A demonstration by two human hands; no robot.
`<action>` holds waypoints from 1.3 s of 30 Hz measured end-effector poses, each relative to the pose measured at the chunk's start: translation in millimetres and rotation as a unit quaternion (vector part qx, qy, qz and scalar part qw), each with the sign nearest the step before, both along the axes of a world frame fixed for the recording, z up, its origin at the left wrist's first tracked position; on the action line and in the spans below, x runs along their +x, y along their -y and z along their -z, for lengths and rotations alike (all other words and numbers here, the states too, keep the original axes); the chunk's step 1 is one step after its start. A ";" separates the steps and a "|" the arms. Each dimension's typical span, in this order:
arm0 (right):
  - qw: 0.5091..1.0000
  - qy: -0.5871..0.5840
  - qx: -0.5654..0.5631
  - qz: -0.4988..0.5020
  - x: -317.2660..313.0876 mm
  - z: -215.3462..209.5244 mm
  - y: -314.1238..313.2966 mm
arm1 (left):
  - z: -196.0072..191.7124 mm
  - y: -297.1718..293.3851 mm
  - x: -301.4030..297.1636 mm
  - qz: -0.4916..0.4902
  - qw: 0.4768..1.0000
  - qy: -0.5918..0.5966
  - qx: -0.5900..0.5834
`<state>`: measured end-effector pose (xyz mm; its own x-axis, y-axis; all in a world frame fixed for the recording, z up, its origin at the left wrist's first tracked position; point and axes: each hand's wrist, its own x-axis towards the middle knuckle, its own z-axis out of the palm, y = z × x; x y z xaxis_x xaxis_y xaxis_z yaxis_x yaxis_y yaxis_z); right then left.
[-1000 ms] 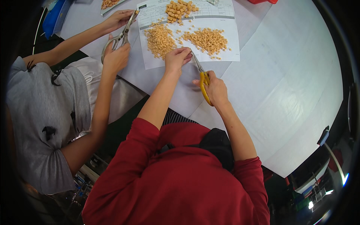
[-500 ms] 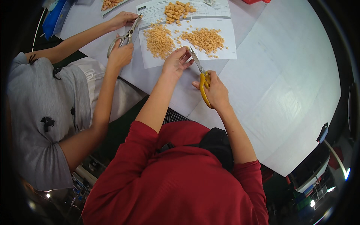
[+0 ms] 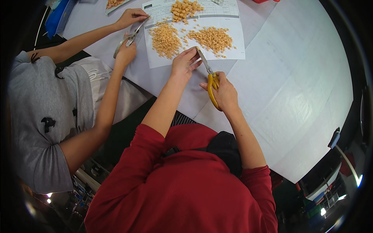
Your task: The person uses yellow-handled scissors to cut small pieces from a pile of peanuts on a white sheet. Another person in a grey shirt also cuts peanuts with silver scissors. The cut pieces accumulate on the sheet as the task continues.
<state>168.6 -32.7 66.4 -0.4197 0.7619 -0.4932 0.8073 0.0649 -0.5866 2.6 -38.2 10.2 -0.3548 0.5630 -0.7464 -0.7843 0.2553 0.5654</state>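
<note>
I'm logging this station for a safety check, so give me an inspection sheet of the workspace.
Surface: white table, printed paper sheet on it.
Job's things: yellow-handled scissors; heap of tan cubes, left pile and right pile of smaller tan pieces.
Clutter: red item, cut off at top; blue item, upper left.
Hands: right hand grips the scissors; left hand at the blade tips, contents unclear.
Cables: thin pale line at far left, possibly a cable.
Surroundings: co-worker at left, holding metal scissors.
</note>
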 end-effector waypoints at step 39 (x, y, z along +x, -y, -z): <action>0.994 -0.058 -0.083 0.038 11.6 8.9 -17.1 | 7.1 -13.1 -46.6 0.300 0.919 -0.241 0.088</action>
<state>180.2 -15.6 57.6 -0.4257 0.7058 -0.5662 0.7322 -0.0991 -0.6739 -44.0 -25.1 3.2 -0.2062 0.8623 -0.4625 -0.1796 0.4313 0.8841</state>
